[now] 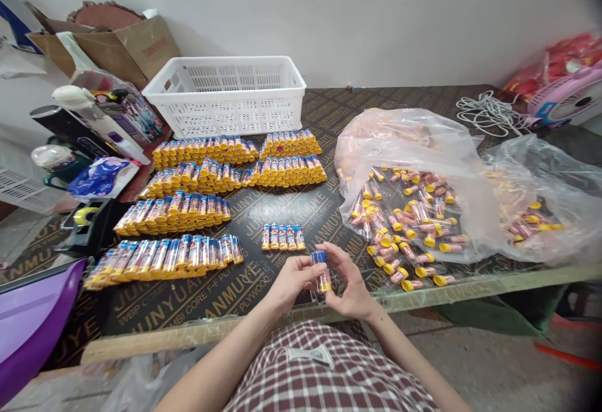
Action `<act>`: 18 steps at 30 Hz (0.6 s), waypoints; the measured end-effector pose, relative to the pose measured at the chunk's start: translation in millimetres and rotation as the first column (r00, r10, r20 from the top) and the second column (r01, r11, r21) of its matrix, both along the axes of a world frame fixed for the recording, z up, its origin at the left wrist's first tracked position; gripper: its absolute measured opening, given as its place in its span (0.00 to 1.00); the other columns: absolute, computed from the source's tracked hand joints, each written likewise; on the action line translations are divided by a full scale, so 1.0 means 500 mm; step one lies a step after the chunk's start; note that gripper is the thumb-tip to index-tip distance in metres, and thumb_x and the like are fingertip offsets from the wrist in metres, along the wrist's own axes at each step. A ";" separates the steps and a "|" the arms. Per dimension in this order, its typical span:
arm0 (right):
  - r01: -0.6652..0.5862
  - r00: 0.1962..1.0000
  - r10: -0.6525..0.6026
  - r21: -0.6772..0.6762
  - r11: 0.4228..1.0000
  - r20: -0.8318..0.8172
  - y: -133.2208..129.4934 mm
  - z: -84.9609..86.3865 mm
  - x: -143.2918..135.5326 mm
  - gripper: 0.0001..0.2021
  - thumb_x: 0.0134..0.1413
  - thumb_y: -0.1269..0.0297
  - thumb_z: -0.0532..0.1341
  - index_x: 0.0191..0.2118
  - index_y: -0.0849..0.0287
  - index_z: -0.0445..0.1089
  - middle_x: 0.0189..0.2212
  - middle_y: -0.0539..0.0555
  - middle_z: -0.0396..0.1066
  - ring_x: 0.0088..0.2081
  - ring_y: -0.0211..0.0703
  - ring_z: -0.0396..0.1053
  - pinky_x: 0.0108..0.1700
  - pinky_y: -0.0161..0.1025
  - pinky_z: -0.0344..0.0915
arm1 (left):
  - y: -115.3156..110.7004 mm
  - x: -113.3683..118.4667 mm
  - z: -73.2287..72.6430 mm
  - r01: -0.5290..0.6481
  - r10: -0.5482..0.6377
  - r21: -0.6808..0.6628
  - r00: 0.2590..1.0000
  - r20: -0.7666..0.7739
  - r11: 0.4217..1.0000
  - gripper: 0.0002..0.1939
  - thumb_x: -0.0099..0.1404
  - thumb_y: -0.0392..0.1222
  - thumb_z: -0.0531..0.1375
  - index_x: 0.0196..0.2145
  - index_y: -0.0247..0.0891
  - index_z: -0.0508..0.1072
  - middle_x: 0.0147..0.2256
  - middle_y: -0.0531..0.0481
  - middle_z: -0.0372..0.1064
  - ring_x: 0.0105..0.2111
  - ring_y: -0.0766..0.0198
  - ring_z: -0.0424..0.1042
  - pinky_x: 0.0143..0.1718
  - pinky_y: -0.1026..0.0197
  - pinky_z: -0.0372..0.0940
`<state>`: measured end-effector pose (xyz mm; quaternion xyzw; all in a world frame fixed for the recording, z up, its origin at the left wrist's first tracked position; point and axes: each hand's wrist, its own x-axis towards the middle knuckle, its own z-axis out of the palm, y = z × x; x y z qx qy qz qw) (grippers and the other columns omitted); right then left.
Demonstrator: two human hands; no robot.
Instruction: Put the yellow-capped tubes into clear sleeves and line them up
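Note:
Near the table's front edge, my left hand (292, 281) pinches a small clear tube (323, 274) with a blue top and a yellow base. My right hand (348, 283) curves round the tube's other side, fingers bent and touching it near the top. The tube stands roughly upright between both hands. Just beyond them lies a short row of several similar tubes (283, 237), side by side. Stacked rows of blue-and-yellow tubes (179, 211) cover the left part of the table. To the right, loose tubes with yellow ends (414, 230) spill from a clear plastic bag (414, 133).
A white basket (235, 108) stands at the back, beside a cardboard box (145, 45). Bottles (89, 117) and a tape dispenser (91, 224) are at the left. A coiled cable (491, 114), a pink fan (567, 98) and another bag (559, 192) sit at the right.

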<state>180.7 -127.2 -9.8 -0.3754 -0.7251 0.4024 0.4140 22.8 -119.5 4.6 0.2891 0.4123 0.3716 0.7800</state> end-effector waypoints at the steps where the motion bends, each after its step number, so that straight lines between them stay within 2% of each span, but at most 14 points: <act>1: 0.001 1.000 -0.001 0.000 1.000 -0.014 0.000 -0.001 -0.001 0.42 0.36 0.78 0.55 0.62 0.52 0.47 0.58 0.57 0.57 0.58 0.50 0.60 0.58 0.49 0.60 | -0.001 0.000 0.000 -0.003 0.003 0.001 1.000 0.001 1.000 0.20 0.47 0.50 0.69 0.31 0.30 0.75 0.25 0.49 0.70 0.23 0.67 0.69 0.29 0.64 0.65; 18: -0.018 0.996 0.017 -0.002 1.000 -0.085 -0.002 0.002 -0.005 0.43 0.37 0.78 0.55 0.63 0.53 0.44 0.59 0.59 0.56 0.59 0.50 0.59 0.58 0.49 0.60 | -0.006 0.004 0.008 -0.013 0.013 -0.004 1.000 0.017 1.000 0.20 0.47 0.51 0.68 0.30 0.30 0.74 0.24 0.49 0.70 0.22 0.68 0.68 0.27 0.64 0.65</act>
